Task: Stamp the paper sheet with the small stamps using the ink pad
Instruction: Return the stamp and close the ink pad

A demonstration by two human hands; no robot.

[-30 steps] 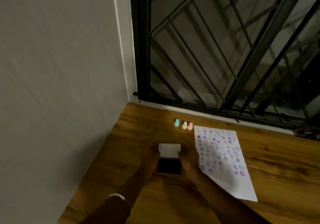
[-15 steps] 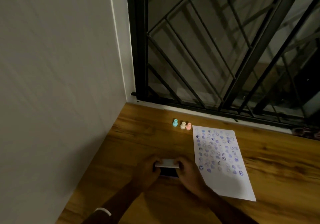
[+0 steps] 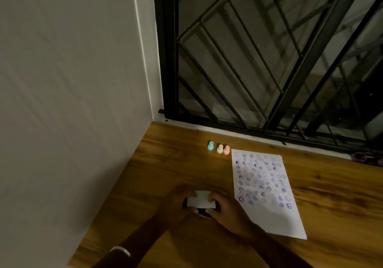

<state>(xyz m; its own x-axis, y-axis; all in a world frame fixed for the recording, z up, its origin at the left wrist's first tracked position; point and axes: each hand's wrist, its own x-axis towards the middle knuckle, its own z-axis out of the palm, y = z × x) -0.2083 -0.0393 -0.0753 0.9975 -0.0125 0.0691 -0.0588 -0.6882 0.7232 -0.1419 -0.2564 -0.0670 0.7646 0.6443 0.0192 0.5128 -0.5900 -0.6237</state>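
Observation:
Both hands grip the ink pad (image 3: 200, 202) on the wooden table, near the front. My left hand (image 3: 176, 203) holds its left side and my right hand (image 3: 224, 207) its right side. The white lid is folded down nearly flat over the dark base, of which only a sliver shows at the front. The paper sheet (image 3: 267, 191) lies to the right, covered with several rows of blue stamp marks. Three small stamps stand in a row beyond it: a teal stamp (image 3: 210, 145), a cream stamp (image 3: 219, 148) and a pink stamp (image 3: 226, 149).
A white wall (image 3: 72, 102) runs along the table's left edge. A black metal window grille (image 3: 259, 60) stands behind the far edge. Bare wooden tabletop (image 3: 331, 195) stretches to the right of the sheet.
The ink pad's white lid stood upright a second ago and has been folded down over the dark base. Both hands stayed on the pad and drew slightly closer to me.

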